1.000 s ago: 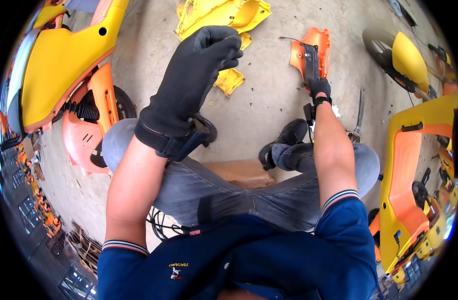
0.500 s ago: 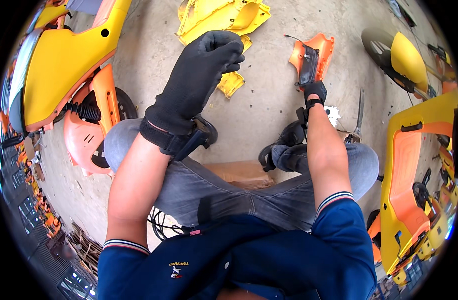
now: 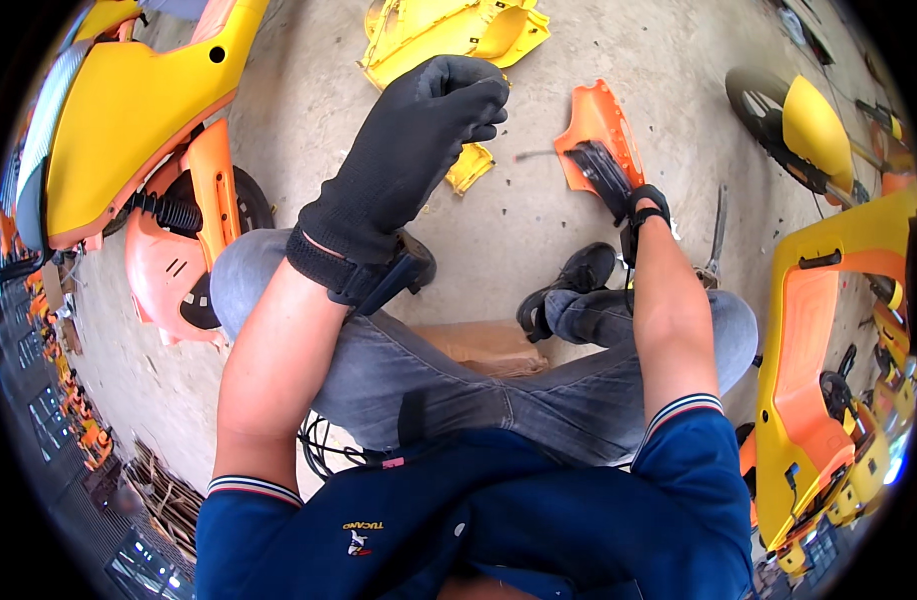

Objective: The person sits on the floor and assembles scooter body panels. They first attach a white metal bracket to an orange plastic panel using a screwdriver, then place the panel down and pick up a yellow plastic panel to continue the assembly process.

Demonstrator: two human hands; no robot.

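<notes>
My left hand (image 3: 414, 140), in a black glove, is raised over the floor with its fingers curled and their tips pressed together. Whatever they may pinch is too small or hidden to name. Farther out on the right, my gloved right hand (image 3: 649, 200) grips the lower end of a long black part (image 3: 601, 170), somewhat blurred, with a thin wire trailing to its left. The black part overlaps an orange plastic panel (image 3: 609, 118) with a row of holes along one edge. Whether the two are joined, I cannot tell.
Yellow plastic panels (image 3: 449, 40) and a small yellow piece (image 3: 470, 168) lie ahead on the concrete floor. Yellow-and-orange scooter bodies stand at left (image 3: 129, 130) and right (image 3: 787, 380). A brown cardboard piece (image 3: 479, 345) lies between my legs.
My right hand has shifted slightly right and nearer. The black part and orange panel have swung, their far ends leaning more to the left. My left hand has barely moved.
</notes>
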